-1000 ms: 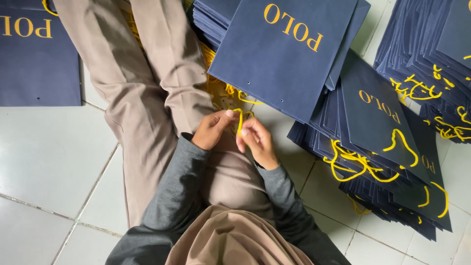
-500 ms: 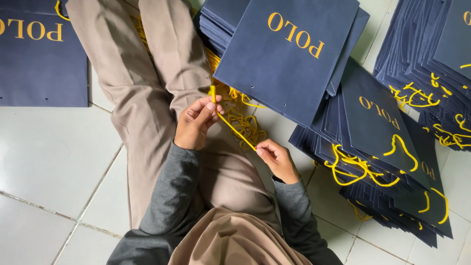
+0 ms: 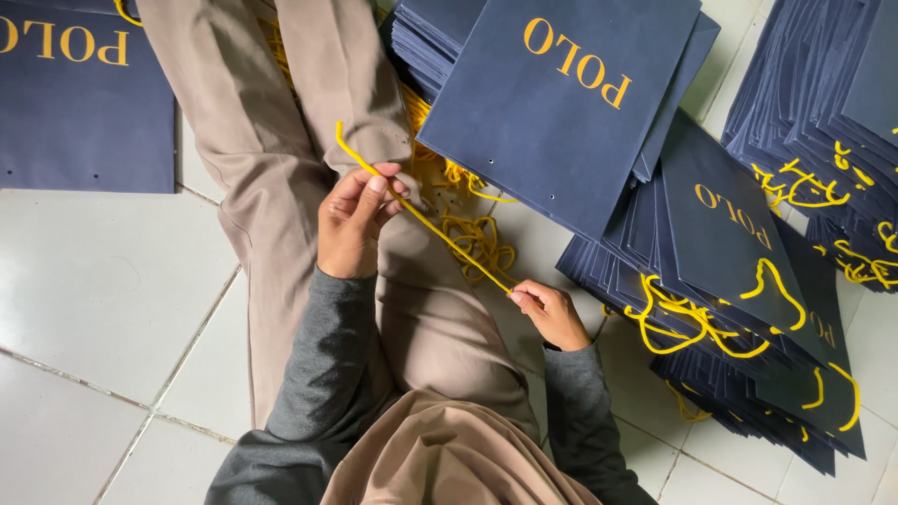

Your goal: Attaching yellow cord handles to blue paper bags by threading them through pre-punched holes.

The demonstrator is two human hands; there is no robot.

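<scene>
White glossy floor tiles (image 3: 103, 281) spread under us, and we sit among stacks of flat navy paper bags (image 3: 561, 103) with gold lettering. Our left hand (image 3: 351, 220) pinches a yellow cord (image 3: 440, 238) near one end, a short tail curving up past the fingers; our right hand (image 3: 552, 313) pinches the other end, so the cord runs taut and diagonal between them above our beige trousers (image 3: 281, 168). To do this well, we judge it pays to hold both pinches firm and the cord straight, free of twist. The cord looks soft, round and braided; a loose tangle of more yellow cords (image 3: 472, 238) lies just behind it. The bags are matte, stiff-edged, some already strung with looped handles (image 3: 683, 318).
</scene>
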